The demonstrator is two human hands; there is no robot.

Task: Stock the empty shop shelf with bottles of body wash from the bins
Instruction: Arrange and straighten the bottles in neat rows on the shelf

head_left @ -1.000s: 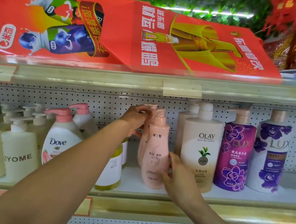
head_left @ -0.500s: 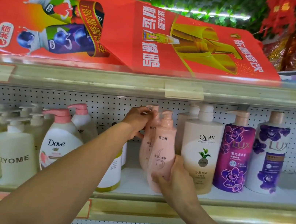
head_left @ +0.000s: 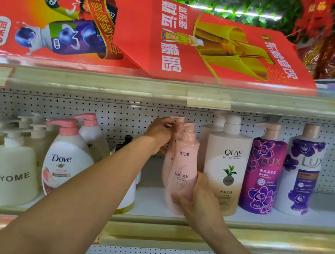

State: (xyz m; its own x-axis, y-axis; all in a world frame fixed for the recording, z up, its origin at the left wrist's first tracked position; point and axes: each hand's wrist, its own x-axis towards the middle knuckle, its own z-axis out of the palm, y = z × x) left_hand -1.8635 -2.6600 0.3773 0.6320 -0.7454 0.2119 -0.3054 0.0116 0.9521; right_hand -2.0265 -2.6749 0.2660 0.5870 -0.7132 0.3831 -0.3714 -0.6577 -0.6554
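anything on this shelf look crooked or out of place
Yes: the front pink bottle leans left with its base off the shelf, gripped low by the right hand. The left hand holds the pump of a second pink bottle behind it. The Olay bottle and both Lux bottles stand upright.

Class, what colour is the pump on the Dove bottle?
Pink, on the white Dove bottle; clearest in the head view.

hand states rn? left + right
Left hand: fingers pinch the pump top of the rear pink bottle.
Right hand: fingers curled round the lower body of the front pink bottle.
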